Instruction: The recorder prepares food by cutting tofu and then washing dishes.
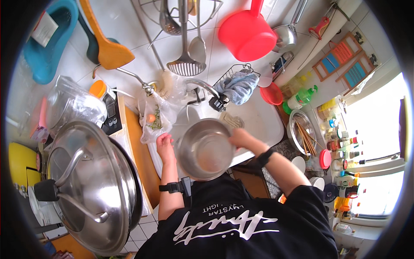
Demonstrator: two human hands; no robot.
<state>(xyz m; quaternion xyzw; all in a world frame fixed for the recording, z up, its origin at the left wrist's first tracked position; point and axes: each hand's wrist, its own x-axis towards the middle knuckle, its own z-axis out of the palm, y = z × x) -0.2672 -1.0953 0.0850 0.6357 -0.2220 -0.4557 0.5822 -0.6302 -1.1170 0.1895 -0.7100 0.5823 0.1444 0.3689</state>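
Observation:
A round stainless steel basin [207, 149] is held in front of my body, over the near edge of the white sink [263, 125]. Its inside faces up and looks bare. My right hand [241, 139] is closed on the right side of its rim. To the left of the basin, my left hand [164, 146] is raised with loosely bent fingers, apart from the rim, and I see nothing in it. Just beyond those fingers hangs a clear plastic bag [161, 110] with green stems and something orange inside. The faucet [205, 86] reaches over the sink behind the basin.
At left stands a large pan with a steel lid [92, 172]. A blue cloth [239, 86] lies on a wire rack [235, 71] behind the sink. On the right are a steel bowl with chopsticks [297, 129], a green pump bottle [302, 98] and several condiment bottles. Utensils hang above.

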